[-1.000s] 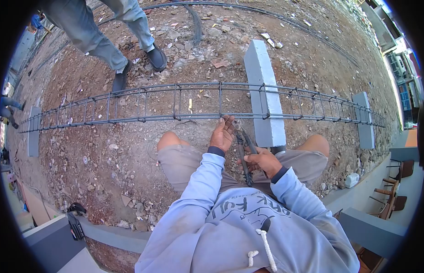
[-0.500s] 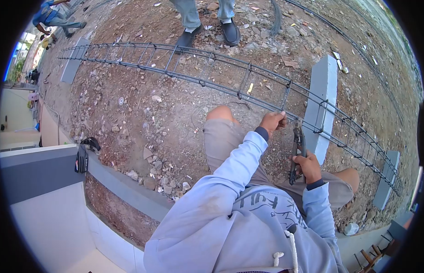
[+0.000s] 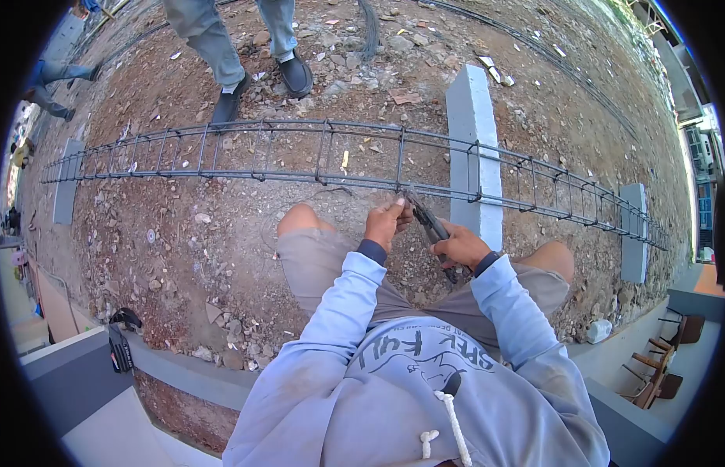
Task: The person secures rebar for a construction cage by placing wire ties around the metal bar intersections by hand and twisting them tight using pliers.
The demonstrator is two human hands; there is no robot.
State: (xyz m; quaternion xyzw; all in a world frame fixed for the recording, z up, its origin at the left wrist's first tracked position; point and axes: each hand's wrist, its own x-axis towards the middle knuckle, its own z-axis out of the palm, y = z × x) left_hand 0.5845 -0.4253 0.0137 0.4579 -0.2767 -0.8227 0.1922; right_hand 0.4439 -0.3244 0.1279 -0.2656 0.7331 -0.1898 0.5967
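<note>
A long rebar cage (image 3: 362, 183), made of dark bars joined by square stirrups, runs across in front of me. My right hand (image 3: 461, 246) is wrapped round the handles of a pair of pincers (image 3: 426, 219). The jaws of this tool are at the near bar, by a stirrup just left of the middle support block. My left hand (image 3: 384, 224) is closed in a pinch beside the jaws, its fingertips close under the same bar. Whatever lies between those fingertips is too small to make out.
Grey blocks hold up the cage: a middle block (image 3: 475, 124), a left block (image 3: 68, 183) and a right block (image 3: 633, 233). A person's shoes (image 3: 295, 75) are beyond the cage, one close to it. Loose bars (image 3: 534, 58) lie farther back on rubble-strewn ground.
The view has swung right, so the cage looks more level. The pincers have come up to the bar, their jaws now meeting my left fingertips. My left hand stays pinched by the cage.
</note>
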